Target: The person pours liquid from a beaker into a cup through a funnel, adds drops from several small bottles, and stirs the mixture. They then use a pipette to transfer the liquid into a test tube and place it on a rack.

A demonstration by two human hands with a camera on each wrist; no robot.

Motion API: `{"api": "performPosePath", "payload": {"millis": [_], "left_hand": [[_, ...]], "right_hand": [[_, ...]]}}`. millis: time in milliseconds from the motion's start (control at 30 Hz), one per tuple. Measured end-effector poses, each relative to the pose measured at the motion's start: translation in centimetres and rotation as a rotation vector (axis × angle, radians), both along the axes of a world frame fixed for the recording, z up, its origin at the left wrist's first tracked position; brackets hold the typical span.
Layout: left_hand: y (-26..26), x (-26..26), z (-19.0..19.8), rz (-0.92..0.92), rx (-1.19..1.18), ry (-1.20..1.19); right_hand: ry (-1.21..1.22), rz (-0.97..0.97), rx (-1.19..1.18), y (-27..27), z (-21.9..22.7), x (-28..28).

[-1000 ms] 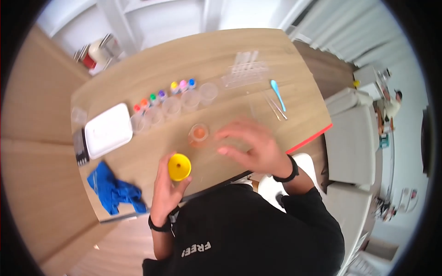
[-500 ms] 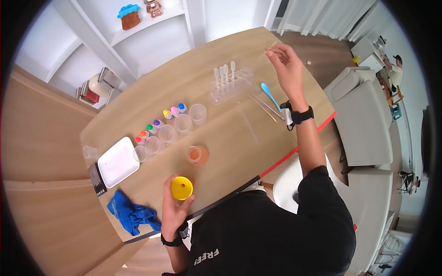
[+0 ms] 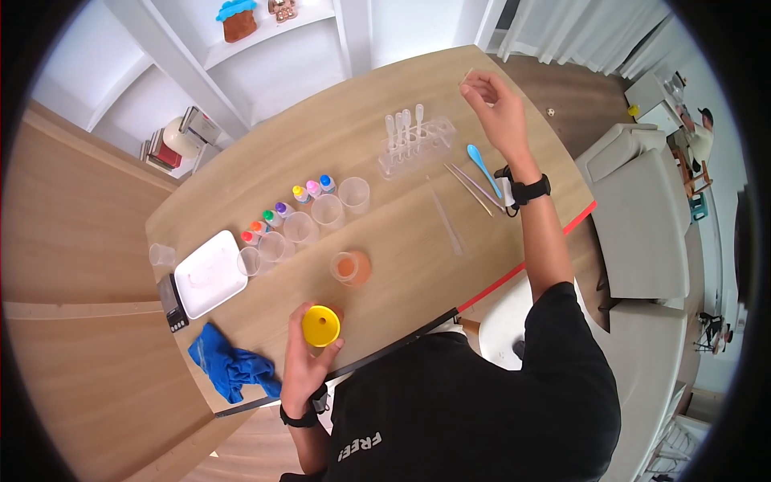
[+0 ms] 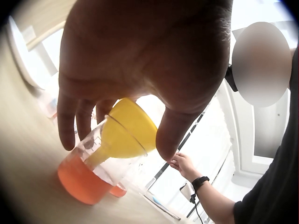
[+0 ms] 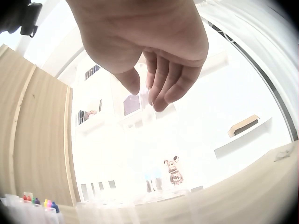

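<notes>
My left hand [image 3: 305, 365] grips a yellow funnel [image 3: 321, 326], its thumb and fingers on opposite sides of the bowl. From the left wrist view, the funnel's spout runs down into a clear cup [image 4: 86, 186] with orange liquid at the bottom. A second clear vessel [image 3: 351, 268] with orange contents stands just beyond, on the table. Far to the right, my right hand [image 3: 499, 112] is raised above the table's far side, pinching a thin see-through strip [image 5: 146, 109] between thumb and fingers; its kind cannot be made out.
Several clear cups [image 3: 301, 229] stand in a row before small colour bottles [image 3: 283, 210]. A rack [image 3: 418, 149] holds white-topped droppers. Nearby lie a blue spoon [image 3: 484, 171], thin sticks [image 3: 474, 191] and a clear strip [image 3: 444, 217]. Leftward are a white tray [image 3: 210, 275], a scale [image 3: 171, 303] and a blue cloth [image 3: 229, 365].
My right hand has swung from beside the orange vessel out to the table's far right, and hardly moves over the last half second. My left hand stays at the funnel. The head view has shifted.
</notes>
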State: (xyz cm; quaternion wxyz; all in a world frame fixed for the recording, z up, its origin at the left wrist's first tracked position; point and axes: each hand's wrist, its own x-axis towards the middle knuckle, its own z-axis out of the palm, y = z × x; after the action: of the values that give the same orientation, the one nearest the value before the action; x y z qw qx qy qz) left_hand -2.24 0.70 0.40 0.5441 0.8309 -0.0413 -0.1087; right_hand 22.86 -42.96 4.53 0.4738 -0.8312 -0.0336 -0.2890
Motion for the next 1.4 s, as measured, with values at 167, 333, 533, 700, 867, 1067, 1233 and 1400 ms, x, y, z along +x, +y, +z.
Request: {"api": "performPosePath", "payload": {"millis": [167, 333, 533, 700, 867, 1067, 1233, 1400], "left_hand": [[0.2, 0.1, -0.2, -0.011, 0.032, -0.002], [-0.1, 0.1, 0.2, -0.006, 0.035, -0.018], [0.0, 0.0, 0.0, -0.003, 0.039, -0.052], [0.0, 0.1, 0.0, -0.017, 0.07, -0.081], [-0.3, 0.1, 0.3, -0.008, 0.119, -0.126], [-0.3, 0.3, 0.4, 0.03, 0.203, -0.104], [0.1, 0.5, 0.3, 0.002, 0.254, -0.144], [0.1, 0.6, -0.4, 0.024, 0.186, -0.123]], "right_hand": [[0.023, -0.017, -0.124, 0.3, 1.0, 0.1], [0.131, 0.055, -0.175, -0.3, -0.8, 1.1], [0.197, 0.1, -0.186, -0.1, -2.9, 1.2], [0.195, 0.082, -0.171, -0.2, -3.5, 1.2], [0.217, 0.116, -0.206, -0.7, -3.5, 0.8], [-0.029, -0.115, -0.205, -1.0, -1.9, -3.4], [-0.042, -0.072, -0.201, 6.5, 1.5, -14.3], [-0.021, 0.644, -0.449, 16.1, 1.0, -20.4]]}}
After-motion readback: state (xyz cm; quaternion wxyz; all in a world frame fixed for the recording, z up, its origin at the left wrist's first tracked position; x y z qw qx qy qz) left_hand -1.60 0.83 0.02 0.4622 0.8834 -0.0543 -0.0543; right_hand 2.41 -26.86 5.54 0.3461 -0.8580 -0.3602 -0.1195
